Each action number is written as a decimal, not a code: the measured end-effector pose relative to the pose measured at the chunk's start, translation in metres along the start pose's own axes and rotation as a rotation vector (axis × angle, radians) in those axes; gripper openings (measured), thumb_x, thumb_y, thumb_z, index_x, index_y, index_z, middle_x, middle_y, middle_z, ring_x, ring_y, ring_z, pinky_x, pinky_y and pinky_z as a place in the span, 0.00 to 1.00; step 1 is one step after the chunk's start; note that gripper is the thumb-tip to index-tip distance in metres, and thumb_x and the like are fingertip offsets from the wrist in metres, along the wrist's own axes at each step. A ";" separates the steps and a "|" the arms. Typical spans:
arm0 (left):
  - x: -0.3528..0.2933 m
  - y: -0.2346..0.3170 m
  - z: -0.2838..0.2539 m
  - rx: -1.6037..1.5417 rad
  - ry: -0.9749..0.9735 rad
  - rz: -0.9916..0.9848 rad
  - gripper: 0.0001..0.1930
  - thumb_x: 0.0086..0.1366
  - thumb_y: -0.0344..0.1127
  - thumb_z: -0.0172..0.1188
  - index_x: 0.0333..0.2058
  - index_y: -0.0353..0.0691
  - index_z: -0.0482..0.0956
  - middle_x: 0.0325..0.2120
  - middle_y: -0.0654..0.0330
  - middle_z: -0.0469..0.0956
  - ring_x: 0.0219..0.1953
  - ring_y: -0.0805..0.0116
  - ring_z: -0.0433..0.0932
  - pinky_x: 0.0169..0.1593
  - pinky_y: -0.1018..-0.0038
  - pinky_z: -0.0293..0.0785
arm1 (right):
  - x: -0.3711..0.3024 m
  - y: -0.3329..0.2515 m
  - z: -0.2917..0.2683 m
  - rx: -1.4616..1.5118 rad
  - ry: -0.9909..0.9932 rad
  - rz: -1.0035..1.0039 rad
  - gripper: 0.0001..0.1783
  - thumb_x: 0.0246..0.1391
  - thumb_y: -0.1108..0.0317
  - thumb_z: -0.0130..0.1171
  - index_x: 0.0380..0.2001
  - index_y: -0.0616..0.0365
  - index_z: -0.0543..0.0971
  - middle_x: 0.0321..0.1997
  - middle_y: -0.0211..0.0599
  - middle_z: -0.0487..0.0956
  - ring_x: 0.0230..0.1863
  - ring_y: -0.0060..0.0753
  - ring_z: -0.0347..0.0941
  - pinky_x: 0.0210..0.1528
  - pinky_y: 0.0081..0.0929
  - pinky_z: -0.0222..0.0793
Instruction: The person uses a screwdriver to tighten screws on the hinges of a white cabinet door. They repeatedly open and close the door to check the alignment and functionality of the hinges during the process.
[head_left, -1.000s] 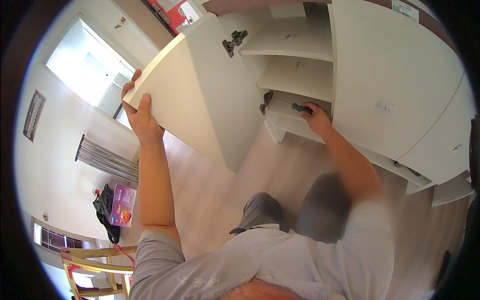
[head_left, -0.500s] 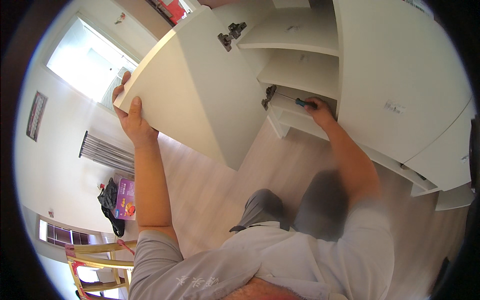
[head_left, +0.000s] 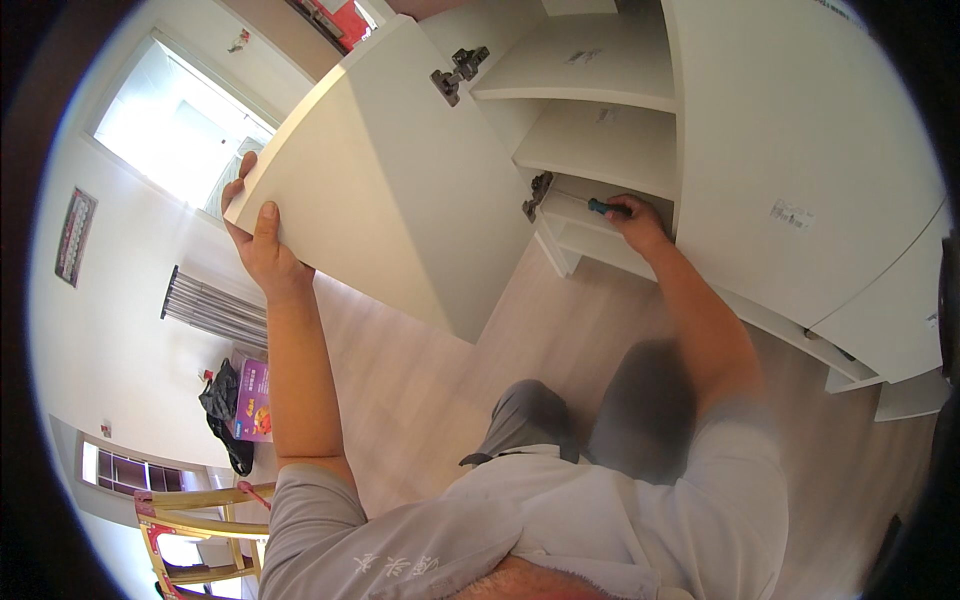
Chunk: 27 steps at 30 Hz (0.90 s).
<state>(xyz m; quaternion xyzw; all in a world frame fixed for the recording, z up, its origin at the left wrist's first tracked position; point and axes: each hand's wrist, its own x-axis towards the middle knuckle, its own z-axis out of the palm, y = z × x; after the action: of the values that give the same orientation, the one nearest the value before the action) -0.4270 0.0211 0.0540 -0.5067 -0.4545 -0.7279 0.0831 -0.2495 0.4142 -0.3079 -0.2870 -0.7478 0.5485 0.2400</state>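
My left hand (head_left: 262,240) grips the outer edge of a white cabinet door (head_left: 400,190) that stands swung out to the left, thumb on the inner face and fingers round the edge. In my right hand (head_left: 640,225) is a screwdriver (head_left: 608,208) with a dark teal and black handle. Its thin shaft points left to the lower dark metal hinge (head_left: 538,196), which joins door and cabinet; whether the tip sits in a screw is too small to tell. A second hinge (head_left: 460,76) joins them higher up. My right hand is inside the cabinet, below a shelf (head_left: 600,150).
A closed white door panel (head_left: 790,120) with a small label borders the opening on the right. At the left wall are a purple box (head_left: 254,400), a black bag (head_left: 220,392), a grey radiator (head_left: 215,305) and a yellow ladder (head_left: 200,520). Wood-look floor (head_left: 400,400) lies below.
The left hand and door edge have shifted very slightly left and down. The right hand keeps the screwdriver at the lower hinge, almost unmoved.
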 end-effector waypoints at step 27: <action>-0.001 0.001 0.005 -0.045 -0.010 0.000 0.22 0.68 0.23 0.55 0.59 0.46 0.67 0.68 0.51 0.63 0.69 0.50 0.65 0.68 0.53 0.72 | -0.027 -0.040 -0.003 -0.863 0.217 -0.721 0.19 0.56 0.72 0.57 0.51 0.52 0.82 0.57 0.41 0.78 0.60 0.49 0.73 0.62 0.44 0.71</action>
<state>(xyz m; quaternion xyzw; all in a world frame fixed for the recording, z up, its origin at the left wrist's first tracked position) -0.4227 0.0237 0.0546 -0.5119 -0.4384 -0.7355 0.0695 -0.2349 0.3880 -0.2702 -0.1406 -0.9258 0.0444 0.3481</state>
